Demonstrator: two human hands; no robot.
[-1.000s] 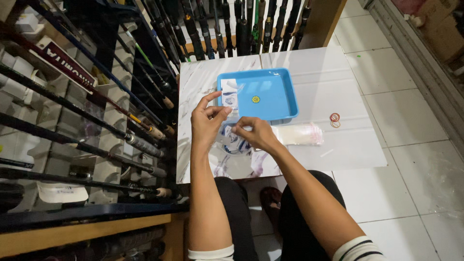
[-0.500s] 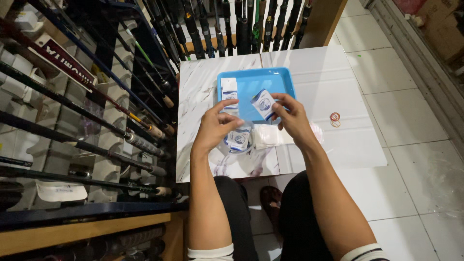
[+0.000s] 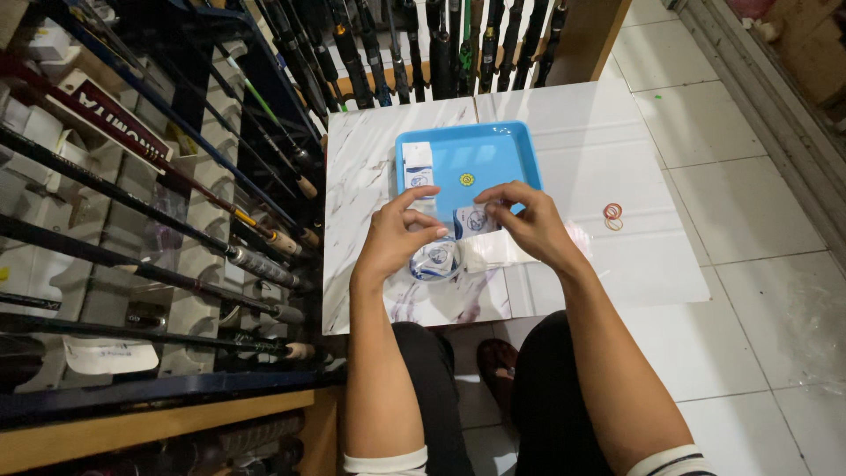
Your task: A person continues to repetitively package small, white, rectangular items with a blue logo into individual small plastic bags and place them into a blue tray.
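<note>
Since half a second before, the right hand (image 3: 529,231) had come down from above the blue tray (image 3: 515,150) toward the left hand (image 3: 395,242). Its fingers pinched a small white packet (image 3: 476,220) at the tray's near edge. Left fingers were spread apart, over a round packet (image 3: 436,260).

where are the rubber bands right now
In the head view, the rubber bands lie on the white tabletop, right of the blue tray and just beyond the right hand.
</note>
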